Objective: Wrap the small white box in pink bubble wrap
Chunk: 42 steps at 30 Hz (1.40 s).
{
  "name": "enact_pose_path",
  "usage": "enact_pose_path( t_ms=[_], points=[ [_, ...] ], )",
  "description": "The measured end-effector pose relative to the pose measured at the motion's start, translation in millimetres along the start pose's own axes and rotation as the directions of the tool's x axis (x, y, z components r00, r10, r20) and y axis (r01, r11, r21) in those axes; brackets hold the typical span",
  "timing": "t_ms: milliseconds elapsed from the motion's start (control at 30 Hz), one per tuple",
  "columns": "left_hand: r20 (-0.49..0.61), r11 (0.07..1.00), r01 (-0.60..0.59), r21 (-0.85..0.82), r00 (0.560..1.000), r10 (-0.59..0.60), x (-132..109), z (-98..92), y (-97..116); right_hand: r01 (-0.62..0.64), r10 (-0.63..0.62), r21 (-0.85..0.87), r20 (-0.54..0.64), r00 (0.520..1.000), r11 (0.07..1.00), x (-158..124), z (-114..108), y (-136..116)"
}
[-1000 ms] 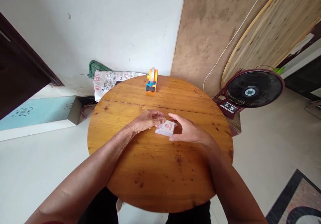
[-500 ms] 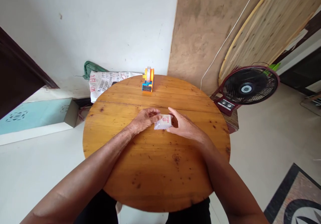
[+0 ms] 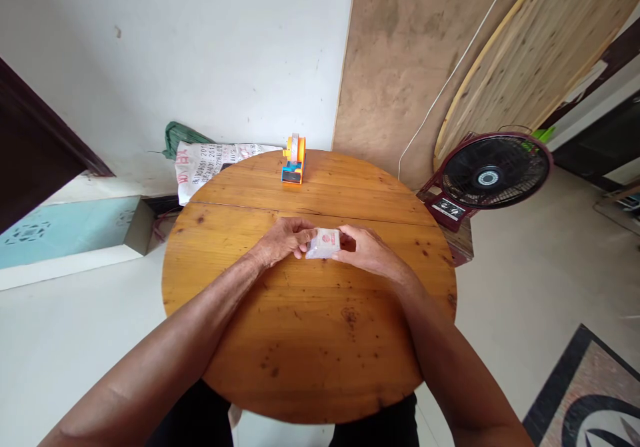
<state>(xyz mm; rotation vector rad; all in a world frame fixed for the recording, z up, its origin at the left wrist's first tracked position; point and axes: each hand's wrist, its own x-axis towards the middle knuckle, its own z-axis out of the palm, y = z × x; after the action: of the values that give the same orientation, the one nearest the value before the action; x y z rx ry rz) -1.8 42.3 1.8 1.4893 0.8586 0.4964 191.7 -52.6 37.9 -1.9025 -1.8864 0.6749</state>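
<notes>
A small whitish box in clear wrapping (image 3: 326, 241), with red print on its top, is between my two hands over the middle of the round wooden table (image 3: 300, 360). The thumb and fingers of my left hand (image 3: 286, 240) pinch its left end. At the right end, my right hand (image 3: 369, 250) closes on the box with thumb and fingers on either side. Its far side is partly hidden by my fingers. Whether the box rests on the table or is lifted slightly, I cannot tell.
An orange and blue tape dispenser (image 3: 294, 160) stands at the table's far edge. A printed white sack (image 3: 197, 167) lies behind the table on the left. A dark red fan (image 3: 487, 177) stands off the right edge, near a round wooden board (image 3: 530, 67) against the wall.
My right hand's fingers have closed in from spread apart to gripping the right end of the box. My left hand keeps its hold. The view has shifted slightly.
</notes>
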Motion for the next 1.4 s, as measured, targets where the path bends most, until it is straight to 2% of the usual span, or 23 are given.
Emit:
enact_pose_path(
  t_ms=[333,800,1067,1233,1400],
  points=[
    [0.014,0.997,-0.034,-0.074,0.999,0.035,3.1,0.4,-5.3,0.022,-0.022,-0.034,-0.003,1.0,0.999,-0.2,-1.1,-5.5],
    [0.002,0.998,-0.046,-0.031,0.999,0.046,-0.3,-0.3,-2.3,0.057,-0.056,-0.082,0.013,0.998,0.995,-3.9,-5.1,-9.3],
    [-0.051,0.997,-0.069,-0.02,0.996,0.067,-3.5,-0.5,4.3,0.074,-0.074,-0.08,-0.004,0.997,0.994,-9.2,-13.4,-11.6],
    [-0.056,0.996,-0.086,0.036,0.995,0.088,-2.5,-1.8,2.7,0.082,-0.088,-0.092,-0.066,0.994,0.992,-7.0,-7.6,-4.9],
    [-0.044,0.997,-0.072,0.039,0.996,0.074,-2.4,-1.0,2.7,0.114,-0.119,-0.083,-0.06,0.991,0.99,-3.4,0.8,-3.5]
  ],
)
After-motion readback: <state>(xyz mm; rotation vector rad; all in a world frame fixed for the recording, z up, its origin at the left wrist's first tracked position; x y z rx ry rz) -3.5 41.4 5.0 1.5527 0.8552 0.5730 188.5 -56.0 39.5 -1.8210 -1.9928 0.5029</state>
